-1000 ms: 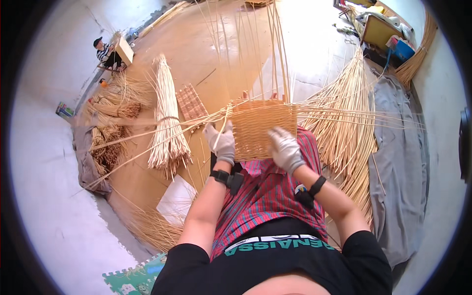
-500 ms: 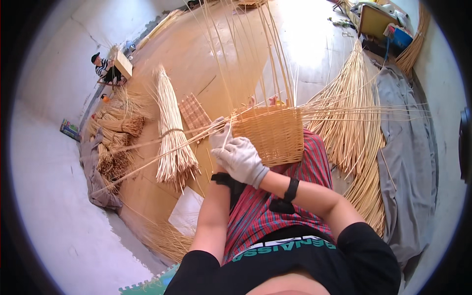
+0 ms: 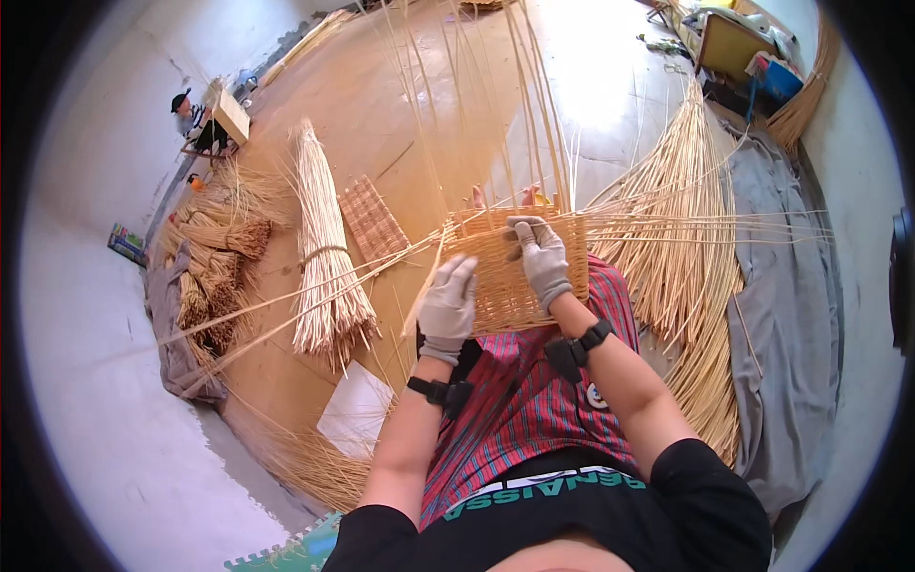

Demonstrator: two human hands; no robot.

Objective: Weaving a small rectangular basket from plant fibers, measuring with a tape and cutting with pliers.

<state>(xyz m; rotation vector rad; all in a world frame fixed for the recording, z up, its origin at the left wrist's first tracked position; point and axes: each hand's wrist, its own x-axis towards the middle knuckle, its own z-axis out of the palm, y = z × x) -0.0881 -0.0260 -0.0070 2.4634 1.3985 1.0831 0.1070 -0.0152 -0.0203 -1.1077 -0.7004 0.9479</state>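
Observation:
A woven wicker basket rests on my lap, with long uncut stakes rising from its far edge and more strands running out to both sides. My right hand, in a pale work glove, is at the upper part of the near wall, its fingers bent together on a thin wicker strand. Beside the basket's left edge is my left hand, gloved too. Its fingers point upward, slightly bent and a little blurred, and nothing shows in them. A pale blurred strand passes just left of that hand.
A tied wicker bundle and a flat woven panel lie on the left floor, with darker bundles farther left. Loose wicker spreads at right beside a grey cloth. Another person sits far left.
My hands were together at the basket's left corner; they have separated. My right hand moved right across the near wall, and my left hand came down nearer to me.

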